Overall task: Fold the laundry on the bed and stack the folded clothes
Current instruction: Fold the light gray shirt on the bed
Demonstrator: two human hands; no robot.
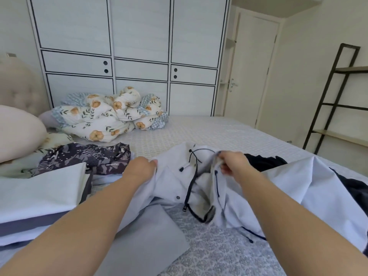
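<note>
**Right, both hands on the jacket, mid-bed**

Jacket [249, 182]: pale, dark drawstring and snaps, spread crumpled across the bed [209, 132] straight ahead of the person. It lies between and under both hands, with most of the fabric trailing off to the right.

Left hand [139, 170]: fingers curled, gripping a fold at the jacket's left edge. Left forearm lies over the fabric.

Right hand [231, 162]: pinching the collar or hood opening near the drawstring, lifted slightly off the bed. Hands are apart, with the snap placket between them.

Dark garment [262, 161]: just behind the right hand, partly under the jacket. More dark cloth shows at the far right edge; can't tell whether it is the same piece.

Stack [39, 196]: folded pale and grey items, left of the left arm, near but not touching the hand. Patterned garment [87, 158] sits just behind the stack.

Grey sheet [151, 242]: flat on the near bed, between the arms, its upper edge under the jacket.

Duvet [111, 114]: floral, bundled at the far left of the bed. Pillow [18, 132] at left edge. Wardrobe [127, 46] behind the bed, shelf [338, 96] at right.
</note>
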